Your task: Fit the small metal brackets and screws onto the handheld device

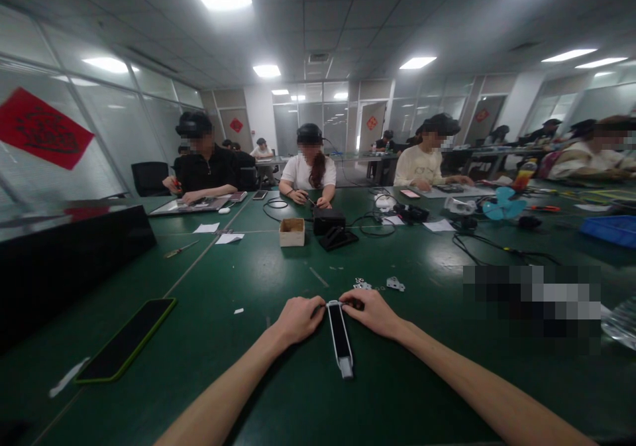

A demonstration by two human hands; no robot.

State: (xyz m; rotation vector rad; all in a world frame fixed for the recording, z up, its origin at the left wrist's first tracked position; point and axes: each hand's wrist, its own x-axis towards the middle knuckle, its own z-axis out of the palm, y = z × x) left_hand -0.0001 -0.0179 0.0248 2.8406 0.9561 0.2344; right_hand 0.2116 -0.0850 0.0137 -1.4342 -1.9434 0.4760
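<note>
A long, narrow device with a white frame and a dark middle (340,332) lies on the green table in front of me, its pale end piece pointing toward me. My left hand (300,319) is closed, its fingertips pinching the far left corner of the frame. At the far right corner, my right hand (371,310) is closed too, thumb and fingers against the edge; a dark patch between these fingers is too small to make out. Just beyond my right hand lie small silvery metal plates (395,284) and tiny rings.
A phone with a green edge (126,341) lies to the left, near a screwdriver (181,250). Ahead stand a small cardboard box (292,232) and a black box-shaped device (328,222) with cables. A blue fan (503,205) and blue tray (611,230) are rightward. Several people sit opposite.
</note>
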